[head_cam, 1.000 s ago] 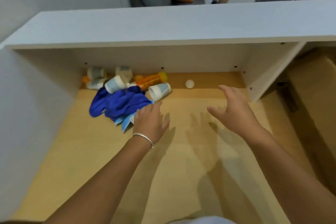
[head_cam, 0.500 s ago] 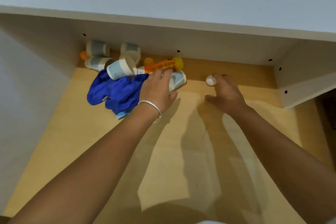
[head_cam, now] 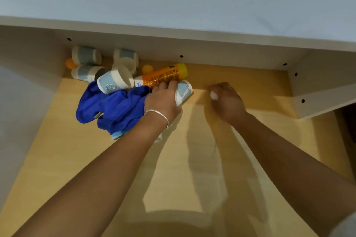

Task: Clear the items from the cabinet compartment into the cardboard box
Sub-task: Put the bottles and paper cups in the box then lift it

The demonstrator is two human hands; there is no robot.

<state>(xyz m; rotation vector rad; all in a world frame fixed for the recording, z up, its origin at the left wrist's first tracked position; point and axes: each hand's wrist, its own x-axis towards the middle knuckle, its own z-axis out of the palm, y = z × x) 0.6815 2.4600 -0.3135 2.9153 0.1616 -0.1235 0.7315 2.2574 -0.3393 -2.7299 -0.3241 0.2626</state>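
Head view: both forearms reach in over the cabinet floor [head_cam: 192,159]. Left hand [head_cam: 163,102] curls its grip round a paper cup [head_cam: 184,92] lying on its side; right hand [head_cam: 227,100] pinches a small white ball [head_cam: 213,95]. Best lift both out gently, without crushing the cup. Behind lie the blue cloth [head_cam: 113,107], orange bottle [head_cam: 163,76], more cups. No cardboard box in view.
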